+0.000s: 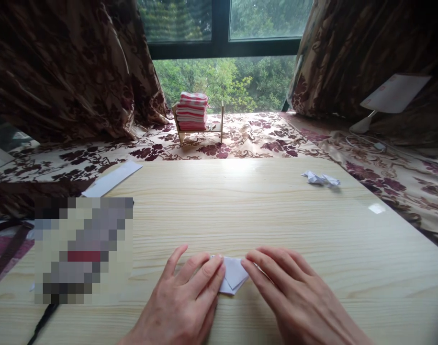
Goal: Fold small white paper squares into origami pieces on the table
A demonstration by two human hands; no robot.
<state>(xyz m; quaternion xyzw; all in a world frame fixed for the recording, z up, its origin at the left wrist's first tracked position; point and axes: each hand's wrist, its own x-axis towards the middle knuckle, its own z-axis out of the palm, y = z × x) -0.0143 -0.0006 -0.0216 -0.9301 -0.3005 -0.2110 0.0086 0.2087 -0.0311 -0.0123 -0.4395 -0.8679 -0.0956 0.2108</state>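
A small folded piece of white paper lies on the wooden table near its front edge. My left hand rests flat on the paper's left part, fingers stretched out and pressing it down. My right hand lies flat at the paper's right edge, its fingertips touching the fold. Both hands have their fingers extended and grip nothing. Part of the paper is hidden under the fingers.
A crumpled or folded white paper piece sits at the table's far right. A white paper strip lies at the far left edge. A blurred-out patch covers the left of the table. A small wooden rack with striped cloths stands by the window.
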